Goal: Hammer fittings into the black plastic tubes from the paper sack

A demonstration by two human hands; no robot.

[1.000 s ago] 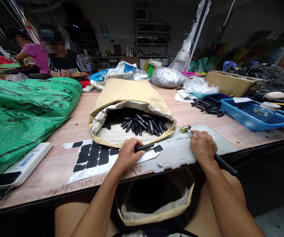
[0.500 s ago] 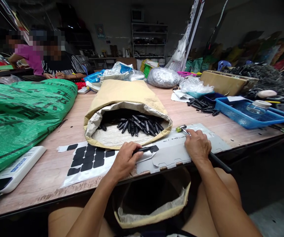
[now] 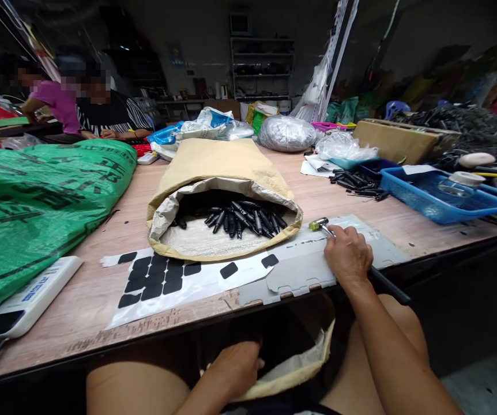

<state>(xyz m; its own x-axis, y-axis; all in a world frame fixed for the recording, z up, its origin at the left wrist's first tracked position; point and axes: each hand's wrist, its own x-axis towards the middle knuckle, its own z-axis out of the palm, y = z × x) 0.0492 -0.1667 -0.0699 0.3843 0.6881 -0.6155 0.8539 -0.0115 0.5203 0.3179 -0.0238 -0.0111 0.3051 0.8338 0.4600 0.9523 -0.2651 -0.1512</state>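
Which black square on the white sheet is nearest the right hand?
The lone black square at the right end of the white sheet; every other one lies farther left, away from the right hand.

Left: sack [image 3: 53, 207], green with black lettering | near left: sticker sheet [image 3: 153, 288], white with black rounded squares | centre: paper sack [image 3: 226, 161], tan outside, whitish lining, black pens [image 3: 248, 219] inside | right: basket [image 3: 443, 199], blue; hammer [image 3: 318, 224], yellow-green-tipped, black-handled | far left: workers' tops, purple [image 3: 60, 104] and black with white-striped sleeves [image 3: 136, 115]
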